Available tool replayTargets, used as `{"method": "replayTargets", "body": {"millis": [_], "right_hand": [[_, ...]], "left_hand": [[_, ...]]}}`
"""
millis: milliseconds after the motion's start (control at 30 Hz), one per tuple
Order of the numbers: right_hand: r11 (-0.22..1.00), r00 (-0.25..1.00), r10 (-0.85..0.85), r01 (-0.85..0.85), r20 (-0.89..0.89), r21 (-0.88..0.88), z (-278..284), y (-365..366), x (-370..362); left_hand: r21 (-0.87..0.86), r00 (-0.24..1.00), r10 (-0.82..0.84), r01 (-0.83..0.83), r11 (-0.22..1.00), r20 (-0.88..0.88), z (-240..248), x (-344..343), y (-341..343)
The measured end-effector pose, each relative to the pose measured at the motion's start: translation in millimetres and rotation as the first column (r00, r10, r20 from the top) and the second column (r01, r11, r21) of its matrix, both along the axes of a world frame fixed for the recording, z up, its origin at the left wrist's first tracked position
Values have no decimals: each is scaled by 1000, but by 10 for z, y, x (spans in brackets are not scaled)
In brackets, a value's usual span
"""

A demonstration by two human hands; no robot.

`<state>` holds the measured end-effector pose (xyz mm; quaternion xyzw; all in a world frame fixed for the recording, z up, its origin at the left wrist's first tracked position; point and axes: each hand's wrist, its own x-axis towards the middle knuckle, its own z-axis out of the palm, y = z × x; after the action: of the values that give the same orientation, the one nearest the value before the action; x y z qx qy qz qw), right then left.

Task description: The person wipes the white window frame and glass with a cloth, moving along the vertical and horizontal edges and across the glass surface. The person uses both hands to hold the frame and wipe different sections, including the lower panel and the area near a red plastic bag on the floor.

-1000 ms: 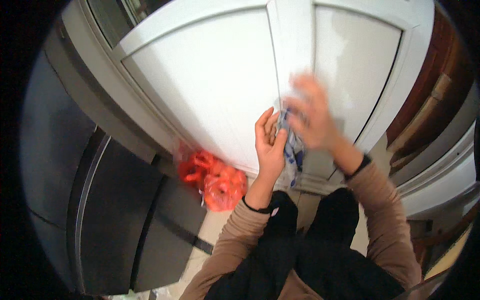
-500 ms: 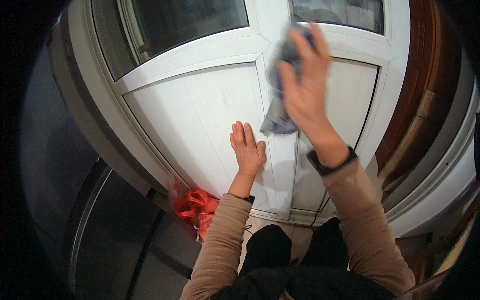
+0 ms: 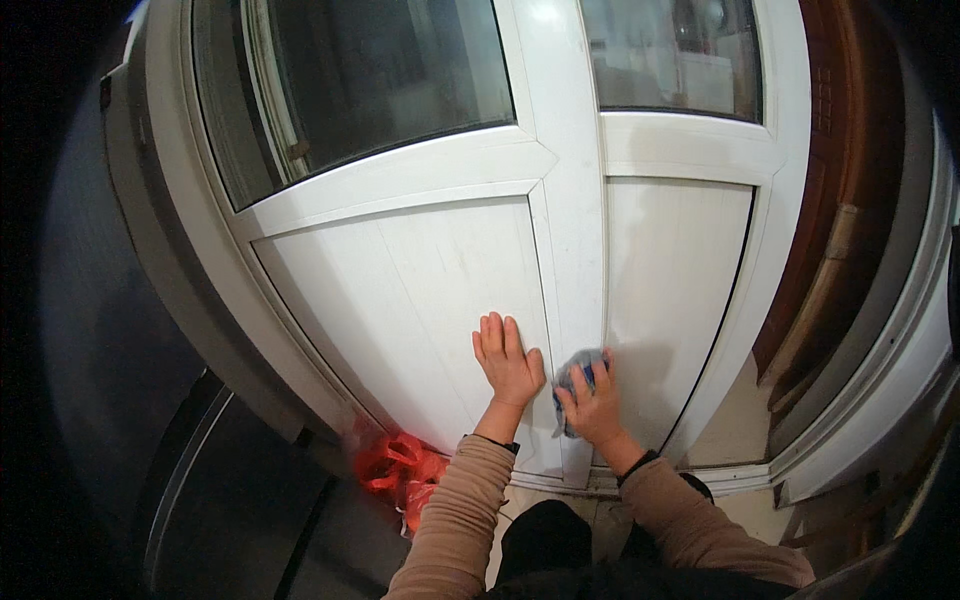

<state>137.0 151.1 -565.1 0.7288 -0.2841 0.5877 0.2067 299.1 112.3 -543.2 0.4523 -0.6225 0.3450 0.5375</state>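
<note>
My left hand (image 3: 511,365) lies flat with fingers stretched out against the lower left panel of a white door (image 3: 400,270). To its right, my right hand (image 3: 592,403) presses a crumpled grey-blue cloth (image 3: 566,389) against the door's upright middle frame, low down near the floor. Its fingers bend over the cloth, and part of the cloth hangs below the hand. Glass panes (image 3: 390,85) fill the upper part of the door.
A red plastic bag (image 3: 392,465) sits on the floor at the door's lower left corner. Dark cabinet-like panels (image 3: 240,470) stand along the left side. At the right are a reddish-brown door (image 3: 835,130) and a white curved frame (image 3: 880,400).
My right hand has moved from high on the middle frame down to its lower part, carrying the cloth. My left hand stays flat on the panel. The view has tilted upward.
</note>
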Motion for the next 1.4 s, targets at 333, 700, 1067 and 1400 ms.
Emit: {"method": "replayTargets", "body": {"millis": [333,700,1067,1400], "right_hand": [[981,952,153,-114,267,-155,2677,-241,107],[945,892,296,-324,342,28,1561,-37,11],[990,893,127,-87,433,-110,2819,-142,-69],[969,899,6,-113,437,218,1828,95,-166]], "left_hand": [[-20,1000,-21,21,1000,-5,-38,2,-6],[-33,1000,9,-8,999,22,-23,8,2],[-37,999,-14,16,999,29,-30,12,7],[-56,1000,-27,28,998,12,-30,22,24]]}}
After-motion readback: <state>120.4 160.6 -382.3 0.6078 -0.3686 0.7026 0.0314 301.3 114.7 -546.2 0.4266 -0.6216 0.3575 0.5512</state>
